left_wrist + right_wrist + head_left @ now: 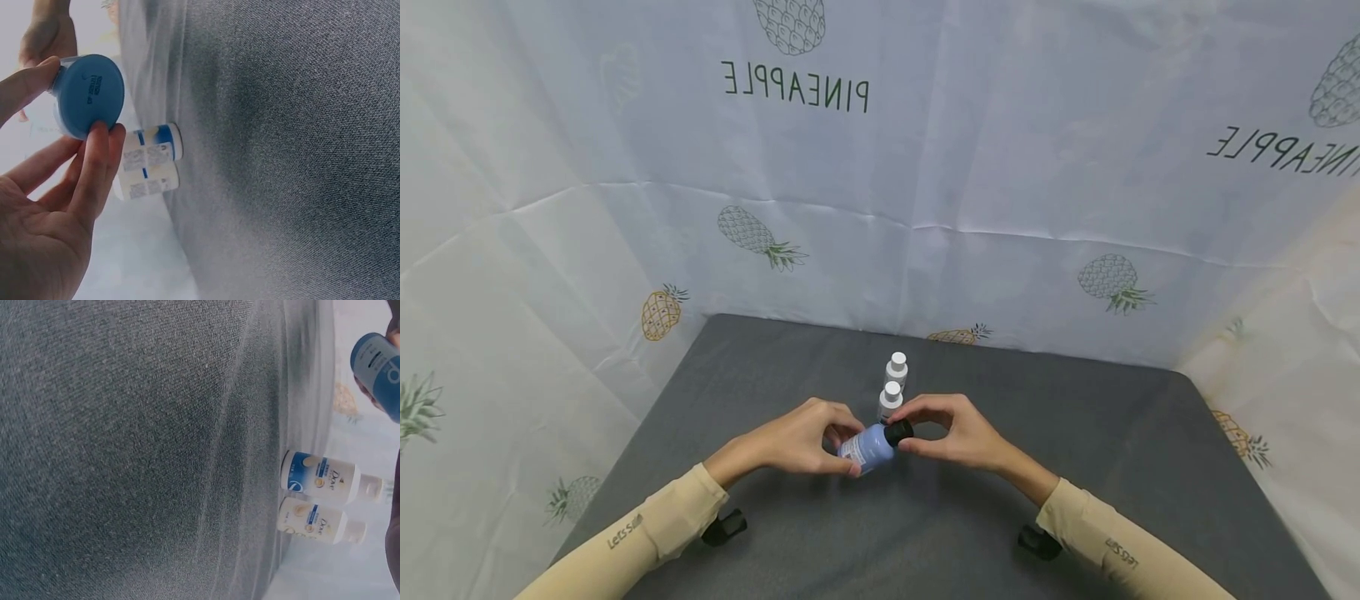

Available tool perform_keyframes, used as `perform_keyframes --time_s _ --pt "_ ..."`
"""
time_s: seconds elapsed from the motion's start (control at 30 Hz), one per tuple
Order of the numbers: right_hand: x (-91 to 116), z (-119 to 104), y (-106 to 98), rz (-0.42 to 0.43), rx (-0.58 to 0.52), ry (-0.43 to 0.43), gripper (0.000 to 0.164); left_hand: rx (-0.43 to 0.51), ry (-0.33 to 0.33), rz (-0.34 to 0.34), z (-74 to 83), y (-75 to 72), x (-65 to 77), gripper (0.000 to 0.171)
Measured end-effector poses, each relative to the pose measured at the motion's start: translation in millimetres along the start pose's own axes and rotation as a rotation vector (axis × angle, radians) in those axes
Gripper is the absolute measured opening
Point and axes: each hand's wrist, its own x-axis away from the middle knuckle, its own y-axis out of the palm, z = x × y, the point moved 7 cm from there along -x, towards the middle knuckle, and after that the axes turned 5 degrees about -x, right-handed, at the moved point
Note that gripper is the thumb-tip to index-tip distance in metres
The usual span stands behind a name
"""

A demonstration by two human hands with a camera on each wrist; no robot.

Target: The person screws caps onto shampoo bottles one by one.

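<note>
A small blue bottle (pixel 867 450) with a black cap (pixel 898 432) is held tilted above the dark table, its cap end to the right. My left hand (pixel 805 437) grips the bottle's body, thumb on one side and fingers on the other. The round blue base (pixel 91 97) faces the left wrist camera. With thumb and fingers, my right hand (pixel 962 435) pinches the black cap. Just behind stand two white Dove bottles, the nearer bottle (pixel 891 402) and the farther bottle (pixel 897 370), both upright. Blue printing shows on their labels in the right wrist view.
The dark grey cloth-covered table (pixel 760 367) extends around both hands. A pale curtain (pixel 880 150) printed with pineapples hangs behind it and along the sides. Black devices, a left one (pixel 725 528) and a right one (pixel 1039 542), sit at the wrists.
</note>
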Motion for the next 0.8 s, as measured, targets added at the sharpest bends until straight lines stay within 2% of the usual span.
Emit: perform_keyframes --time_s 0.33,0.8 --pt "0.7 2.7 -0.7 0.084 0.034 0.006 0.025 -0.001 -0.005 0.002 -0.6 -0.7 -0.8 0.044" --pt "0.9 7.2 1.5 0.145 0.038 0.083 0.018 0.007 -0.006 -0.001 -1.4 -0.3 0.4 0.045"
